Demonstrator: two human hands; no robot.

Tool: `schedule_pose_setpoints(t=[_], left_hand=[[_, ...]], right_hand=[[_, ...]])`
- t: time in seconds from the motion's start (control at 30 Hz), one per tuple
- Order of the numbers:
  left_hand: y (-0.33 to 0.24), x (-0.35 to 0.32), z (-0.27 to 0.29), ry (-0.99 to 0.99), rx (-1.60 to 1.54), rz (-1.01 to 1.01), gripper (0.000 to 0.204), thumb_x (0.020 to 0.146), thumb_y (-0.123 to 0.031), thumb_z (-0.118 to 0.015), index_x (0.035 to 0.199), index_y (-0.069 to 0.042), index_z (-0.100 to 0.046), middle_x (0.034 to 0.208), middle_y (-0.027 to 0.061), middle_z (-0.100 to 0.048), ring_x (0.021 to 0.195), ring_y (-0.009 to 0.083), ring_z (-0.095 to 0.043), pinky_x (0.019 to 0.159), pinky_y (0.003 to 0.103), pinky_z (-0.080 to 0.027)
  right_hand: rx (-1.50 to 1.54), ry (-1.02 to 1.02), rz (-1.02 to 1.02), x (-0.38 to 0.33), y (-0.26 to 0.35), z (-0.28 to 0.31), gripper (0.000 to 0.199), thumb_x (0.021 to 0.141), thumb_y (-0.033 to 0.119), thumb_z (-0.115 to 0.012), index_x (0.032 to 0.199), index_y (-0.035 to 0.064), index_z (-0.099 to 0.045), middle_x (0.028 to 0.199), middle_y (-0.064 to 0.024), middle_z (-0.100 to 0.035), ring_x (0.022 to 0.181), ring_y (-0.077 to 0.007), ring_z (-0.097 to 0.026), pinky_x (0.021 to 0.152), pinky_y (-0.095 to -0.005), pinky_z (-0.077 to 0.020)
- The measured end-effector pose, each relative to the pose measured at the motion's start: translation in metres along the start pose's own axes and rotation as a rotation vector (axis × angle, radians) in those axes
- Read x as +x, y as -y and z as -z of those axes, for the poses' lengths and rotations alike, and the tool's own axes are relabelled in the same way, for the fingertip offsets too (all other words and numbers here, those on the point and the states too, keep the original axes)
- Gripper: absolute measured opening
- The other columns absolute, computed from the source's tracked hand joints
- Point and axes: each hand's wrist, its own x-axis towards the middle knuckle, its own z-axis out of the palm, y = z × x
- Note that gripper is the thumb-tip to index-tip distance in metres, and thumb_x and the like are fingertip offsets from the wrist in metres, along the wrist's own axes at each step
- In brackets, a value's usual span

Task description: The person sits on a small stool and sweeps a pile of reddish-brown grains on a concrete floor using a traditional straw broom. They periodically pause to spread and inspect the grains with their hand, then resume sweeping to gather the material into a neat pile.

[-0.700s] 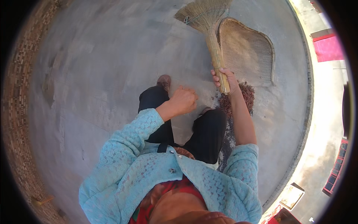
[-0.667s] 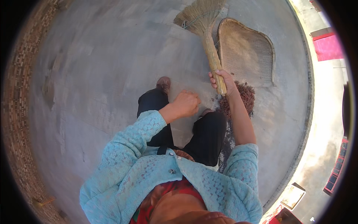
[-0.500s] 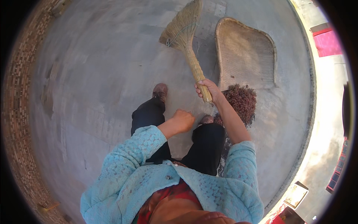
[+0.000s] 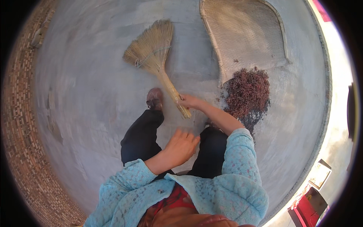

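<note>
My right hand [image 4: 190,102] grips a straw broom [image 4: 153,51] near the butt of its handle. The broom's fanned bristles point away and to the left. My left hand [image 4: 181,146] holds nothing; it hovers in front of my body with its fingers loosely bent and a little apart. To the right of the broom, a woven wicker scoop [image 4: 245,36] lies on the ground. At its near edge sits a heap of dark reddish-brown dried plant bits [image 4: 246,90], with darker fine grains at the near side.
Grey concrete [image 4: 87,94] spreads under my feet, one dark shoe [image 4: 154,99] beside the broom handle. A brick wall [image 4: 19,125] curves along the left. A raised edge bounds the concrete on the right, with a red box [image 4: 308,208] beyond it.
The broom and my right hand have swung left and nearer my body. My left hand has come closer to me and its fingers have loosened from a fist. The view has shifted.
</note>
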Motion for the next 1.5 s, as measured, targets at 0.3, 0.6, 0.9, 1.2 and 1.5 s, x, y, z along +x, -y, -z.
schedule_pose_setpoints(t=[0.3, 0.6, 0.9, 1.2, 1.5], left_hand=[[0.010, -0.012, 0.006, 0.118, -0.078, 0.009, 0.050, 0.081, -0.026, -0.072, 0.123, -0.007, -0.053, 0.096, 0.0091, -0.057, 0.088, 0.0258, -0.058, 0.082, 0.037, -0.041], [0.013, -0.018, 0.011, 0.208, -0.157, 0.040, 0.050, 0.081, -0.029, -0.071, 0.123, -0.008, -0.054, 0.099, 0.0091, -0.058, 0.091, 0.0251, -0.058, 0.082, 0.038, -0.042], [0.017, -0.018, 0.007, 0.253, -0.182, 0.047, 0.052, 0.081, -0.030, -0.071, 0.125, -0.008, -0.054, 0.105, 0.0106, -0.059, 0.094, 0.0250, -0.059, 0.084, 0.037, -0.041], [0.009, -0.007, 0.008, 0.263, -0.185, 0.027, 0.051, 0.081, -0.029, -0.071, 0.125, -0.007, -0.054, 0.106, 0.0106, -0.059, 0.094, 0.0251, -0.059, 0.084, 0.037, -0.042], [0.002, 0.006, 0.006, 0.285, -0.184, 0.028, 0.050, 0.081, -0.028, -0.071, 0.123, -0.007, -0.054, 0.102, 0.0101, -0.059, 0.091, 0.0264, -0.060, 0.083, 0.036, -0.043]], right_hand=[[-0.818, -1.581, 0.251, -0.049, 0.033, 0.122, 0.077, 0.069, 0.018, -0.080, 0.135, 0.0071, -0.041, 0.127, -0.0150, -0.050, 0.116, -0.0340, -0.049, 0.097, -0.0419, -0.0391], [-0.682, -1.254, -0.151, -0.019, -0.025, 0.164, 0.084, 0.070, 0.019, -0.081, 0.141, 0.0121, -0.037, 0.137, -0.0123, -0.048, 0.123, -0.0341, -0.048, 0.101, -0.0459, -0.0368], [-0.461, -1.383, 0.132, 0.014, -0.015, 0.174, 0.083, 0.060, 0.007, -0.074, 0.138, 0.0160, -0.045, 0.136, -0.0069, -0.052, 0.127, -0.0224, -0.047, 0.096, -0.0421, -0.0289], [-0.455, -1.275, 0.290, 0.026, -0.016, 0.120, 0.082, 0.059, 0.011, -0.074, 0.136, 0.0112, -0.045, 0.137, -0.0097, -0.050, 0.129, -0.0229, -0.045, 0.098, -0.0434, -0.0282], [-0.503, -1.112, 0.453, 0.060, 0.022, 0.099, 0.083, 0.059, 0.012, -0.077, 0.136, 0.0115, -0.044, 0.137, -0.0115, -0.046, 0.126, -0.0267, -0.047, 0.100, -0.0437, -0.0301]])
